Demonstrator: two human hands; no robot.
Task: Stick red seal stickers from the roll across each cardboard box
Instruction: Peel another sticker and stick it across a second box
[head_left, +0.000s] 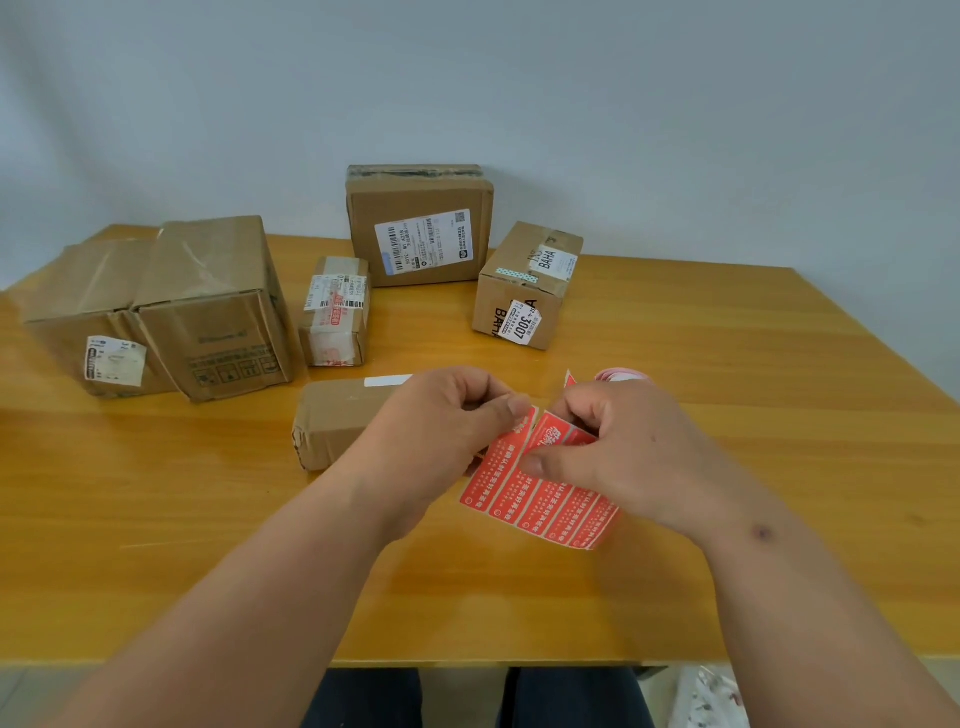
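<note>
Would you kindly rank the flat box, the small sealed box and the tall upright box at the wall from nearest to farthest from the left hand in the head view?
From the left hand:
1. Flat box, directly beneath it.
2. Small sealed box, behind, slightly left.
3. Tall upright box, farthest back at the wall.

Both hands (530, 436) pinch the red sticker strip (540, 499) above the table (779, 415).

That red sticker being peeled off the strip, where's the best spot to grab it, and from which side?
Probably its top corner, from the left. On the strip of red stickers, the leftmost red sticker has its upper end already lifting free, and the left hand pinches it there. The right hand holds the strip, so pulling left and down along the sticker's length should free it.
</note>
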